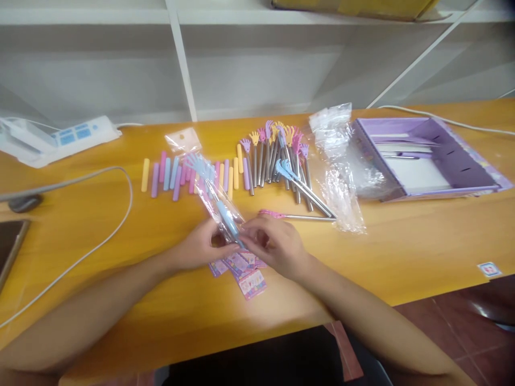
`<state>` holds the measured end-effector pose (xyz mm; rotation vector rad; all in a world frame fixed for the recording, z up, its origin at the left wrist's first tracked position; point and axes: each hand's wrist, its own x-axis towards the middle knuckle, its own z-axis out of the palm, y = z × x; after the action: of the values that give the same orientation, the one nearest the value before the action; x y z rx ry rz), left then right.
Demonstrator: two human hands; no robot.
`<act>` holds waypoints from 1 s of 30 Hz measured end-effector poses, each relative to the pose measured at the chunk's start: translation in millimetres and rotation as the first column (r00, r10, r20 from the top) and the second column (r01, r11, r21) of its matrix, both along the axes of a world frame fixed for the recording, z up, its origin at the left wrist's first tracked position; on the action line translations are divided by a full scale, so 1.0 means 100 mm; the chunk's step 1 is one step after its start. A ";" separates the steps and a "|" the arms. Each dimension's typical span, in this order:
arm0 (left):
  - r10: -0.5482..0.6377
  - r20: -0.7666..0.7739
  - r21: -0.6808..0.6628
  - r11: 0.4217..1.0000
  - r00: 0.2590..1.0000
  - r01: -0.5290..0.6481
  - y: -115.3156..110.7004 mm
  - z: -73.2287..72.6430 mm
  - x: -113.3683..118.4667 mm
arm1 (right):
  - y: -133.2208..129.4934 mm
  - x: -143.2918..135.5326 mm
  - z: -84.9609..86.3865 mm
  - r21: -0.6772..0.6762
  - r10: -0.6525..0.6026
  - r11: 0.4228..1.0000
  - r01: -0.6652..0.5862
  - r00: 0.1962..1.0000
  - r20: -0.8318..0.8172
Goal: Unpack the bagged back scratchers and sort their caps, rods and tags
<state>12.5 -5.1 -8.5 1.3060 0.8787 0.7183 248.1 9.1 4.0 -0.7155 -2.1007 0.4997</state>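
Observation:
A blue back scratcher (226,215) with a hand-shaped head lies tilted inside a clear plastic bag (206,202) above the table. My left hand (201,245) curls round the lower part of the bag and the scratcher's handle. At the same lower end, my right hand (277,244) pinches the bag with thumb and fingers closed. Printed cards (252,283) are spread on the table just under my hands, partly covered by them. A pink-headed back scratcher (273,214) with a metal rod lies just beyond my right hand, near blue-headed ones (308,188).
Coloured handle tubes (145,175) lie in a row behind my hands. Several metal-rod back scratchers (263,155) form a pile beside them. Clear bags (336,161) and a purple box (414,185) are at right. A power strip (76,136) and cable (131,198) are at left.

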 end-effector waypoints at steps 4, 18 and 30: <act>0.007 0.099 -0.006 1.000 0.995 -0.006 0.03 0.01 0.00 | 0.00 0.00 0.00 -0.109 -0.034 0.994 0.030 0.999 -0.035; -0.045 0.110 0.052 0.998 0.993 0.039 0.01 0.07 -0.03 | 0.01 0.00 0.11 -0.360 0.113 0.929 -0.082 0.992 0.064; -0.079 0.109 0.101 0.993 0.991 0.068 0.03 0.01 -0.03 | 0.00 -0.01 0.08 -0.499 0.105 0.862 -0.091 0.994 0.000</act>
<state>9.2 -1.7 -7.8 1.3627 0.7082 0.7772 247.3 9.5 11.9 -0.9083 -2.0537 1.1256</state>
